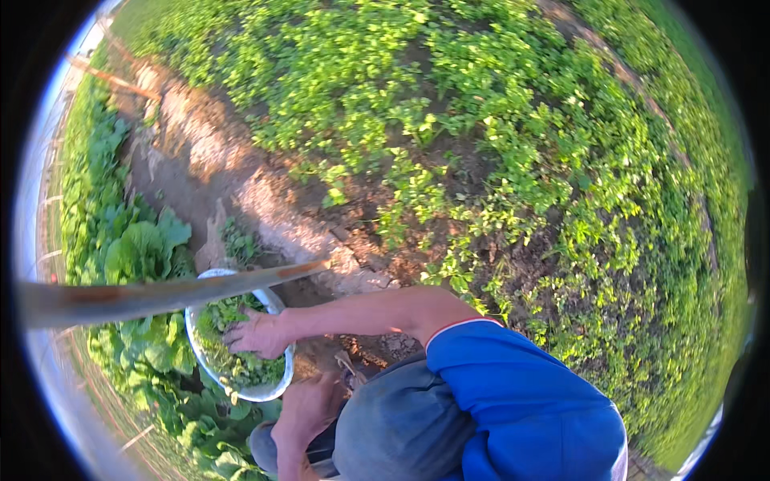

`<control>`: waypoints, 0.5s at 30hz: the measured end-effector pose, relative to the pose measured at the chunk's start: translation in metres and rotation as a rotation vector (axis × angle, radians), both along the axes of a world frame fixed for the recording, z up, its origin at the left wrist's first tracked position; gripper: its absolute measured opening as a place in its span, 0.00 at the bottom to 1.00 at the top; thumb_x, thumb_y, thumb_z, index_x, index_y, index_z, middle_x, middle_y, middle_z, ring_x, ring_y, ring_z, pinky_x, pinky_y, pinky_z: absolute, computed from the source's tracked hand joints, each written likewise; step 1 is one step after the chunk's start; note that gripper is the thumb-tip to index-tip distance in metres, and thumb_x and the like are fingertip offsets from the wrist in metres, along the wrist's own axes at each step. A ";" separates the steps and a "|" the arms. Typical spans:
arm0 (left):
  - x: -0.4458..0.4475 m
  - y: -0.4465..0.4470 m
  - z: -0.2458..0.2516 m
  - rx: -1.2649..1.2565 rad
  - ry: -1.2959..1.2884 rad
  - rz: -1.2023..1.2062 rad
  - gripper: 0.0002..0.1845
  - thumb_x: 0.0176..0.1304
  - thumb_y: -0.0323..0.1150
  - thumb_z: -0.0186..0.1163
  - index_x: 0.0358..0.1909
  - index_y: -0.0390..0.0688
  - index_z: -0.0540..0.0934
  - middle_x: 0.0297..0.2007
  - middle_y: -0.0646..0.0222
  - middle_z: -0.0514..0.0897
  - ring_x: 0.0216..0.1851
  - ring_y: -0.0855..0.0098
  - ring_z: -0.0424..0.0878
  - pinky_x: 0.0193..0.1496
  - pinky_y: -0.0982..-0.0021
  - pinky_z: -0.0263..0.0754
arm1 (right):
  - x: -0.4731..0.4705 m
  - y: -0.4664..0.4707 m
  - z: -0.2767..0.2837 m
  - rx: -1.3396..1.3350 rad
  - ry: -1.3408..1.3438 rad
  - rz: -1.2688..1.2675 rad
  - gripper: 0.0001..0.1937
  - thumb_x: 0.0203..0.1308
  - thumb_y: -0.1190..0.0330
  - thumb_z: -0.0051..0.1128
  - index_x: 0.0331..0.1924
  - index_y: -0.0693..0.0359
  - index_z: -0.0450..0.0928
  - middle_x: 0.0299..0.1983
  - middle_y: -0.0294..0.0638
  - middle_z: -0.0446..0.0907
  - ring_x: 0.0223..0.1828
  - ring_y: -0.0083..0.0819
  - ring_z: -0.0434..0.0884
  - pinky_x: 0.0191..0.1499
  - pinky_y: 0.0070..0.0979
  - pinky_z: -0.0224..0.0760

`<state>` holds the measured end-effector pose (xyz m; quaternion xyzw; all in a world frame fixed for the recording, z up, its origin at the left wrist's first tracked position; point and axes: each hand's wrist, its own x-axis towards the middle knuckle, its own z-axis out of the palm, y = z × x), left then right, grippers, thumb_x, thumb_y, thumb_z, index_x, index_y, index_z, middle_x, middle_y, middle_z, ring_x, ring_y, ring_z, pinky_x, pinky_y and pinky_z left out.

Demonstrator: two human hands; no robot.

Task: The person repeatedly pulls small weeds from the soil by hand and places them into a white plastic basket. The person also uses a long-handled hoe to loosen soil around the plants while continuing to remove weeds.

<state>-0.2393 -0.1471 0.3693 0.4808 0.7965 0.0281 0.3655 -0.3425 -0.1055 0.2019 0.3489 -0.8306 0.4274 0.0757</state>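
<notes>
My right hand reaches across to the left, over a white-rimmed tub. Its fingers are spread and rest on the cut leafy greens inside, with some fingertips sunk among the leaves. Just below the tub's near rim, by my bent knee, is my left hand. Its fingers turn away from view, so its grip is hidden. A small pale object lies or sticks up beside it, too unclear to name. Several bits of green hang over the tub's lower rim.
A rusty metal pole slants across the view above the tub. Broad-leaved plants grow along the left. A bare soil ridge borders a dense bed of low leafy plants. Another rusty rod stands at the upper left.
</notes>
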 end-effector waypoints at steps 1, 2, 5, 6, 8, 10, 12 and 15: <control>-0.014 -0.010 0.007 0.088 -0.014 0.070 0.06 0.58 0.30 0.59 0.35 0.41 0.80 0.26 0.55 0.83 0.25 0.52 0.82 0.28 0.59 0.76 | 0.018 0.023 0.022 -0.216 -0.125 -0.031 0.19 0.56 0.66 0.55 0.54 0.55 0.75 0.59 0.40 0.74 0.60 0.34 0.75 0.66 0.48 0.61; -0.025 -0.002 0.026 0.099 -0.060 0.295 0.05 0.59 0.28 0.58 0.33 0.38 0.81 0.24 0.55 0.84 0.22 0.55 0.82 0.26 0.63 0.75 | 0.043 0.058 0.025 -0.373 -0.198 -0.197 0.16 0.58 0.67 0.55 0.51 0.55 0.76 0.51 0.39 0.78 0.51 0.33 0.79 0.57 0.42 0.68; -0.081 0.003 0.097 0.504 0.108 0.550 0.24 0.70 0.49 0.51 0.47 0.37 0.80 0.27 0.65 0.83 0.28 0.77 0.81 0.30 0.71 0.76 | 0.141 0.154 0.000 -0.813 -0.348 -0.723 0.09 0.66 0.67 0.52 0.45 0.59 0.78 0.27 0.39 0.80 0.28 0.31 0.82 0.29 0.33 0.76; -0.105 0.000 0.111 0.756 0.269 0.703 0.40 0.62 0.64 0.52 0.60 0.36 0.71 0.40 0.61 0.83 0.39 0.73 0.82 0.38 0.66 0.78 | 0.195 0.208 0.029 -0.859 -0.906 -0.717 0.16 0.68 0.57 0.51 0.37 0.63 0.79 0.22 0.40 0.78 0.22 0.30 0.77 0.27 0.36 0.74; -0.119 0.043 0.126 1.099 0.230 0.652 0.47 0.59 0.67 0.52 0.65 0.35 0.62 0.54 0.52 0.71 0.55 0.60 0.70 0.56 0.57 0.63 | 0.293 0.241 -0.053 -0.781 -0.620 -1.234 0.28 0.60 0.40 0.56 0.26 0.62 0.79 0.19 0.37 0.73 0.17 0.23 0.69 0.19 0.27 0.65; -0.118 0.076 0.145 1.256 0.035 0.488 0.56 0.56 0.70 0.52 0.71 0.33 0.52 0.68 0.44 0.60 0.70 0.48 0.57 0.73 0.47 0.48 | 0.363 0.278 -0.059 -0.969 -0.769 -1.477 0.31 0.55 0.36 0.58 0.27 0.62 0.80 0.19 0.34 0.75 0.19 0.22 0.71 0.21 0.28 0.66; -0.110 0.121 0.141 1.436 0.067 0.616 0.44 0.64 0.59 0.53 0.67 0.30 0.59 0.61 0.45 0.66 0.65 0.51 0.64 0.69 0.52 0.56 | 0.431 0.311 -0.081 -0.849 -0.903 -1.705 0.37 0.50 0.31 0.59 0.36 0.64 0.85 0.20 0.32 0.76 0.21 0.19 0.71 0.25 0.25 0.66; -0.108 0.151 0.131 1.616 0.211 0.697 0.13 0.70 0.32 0.54 0.25 0.42 0.72 0.20 0.75 0.59 0.23 0.78 0.56 0.27 0.75 0.53 | 0.470 0.346 -0.094 -1.636 -0.892 -1.676 0.26 0.55 0.45 0.65 0.44 0.61 0.82 0.31 0.30 0.80 0.27 0.18 0.73 0.29 0.21 0.66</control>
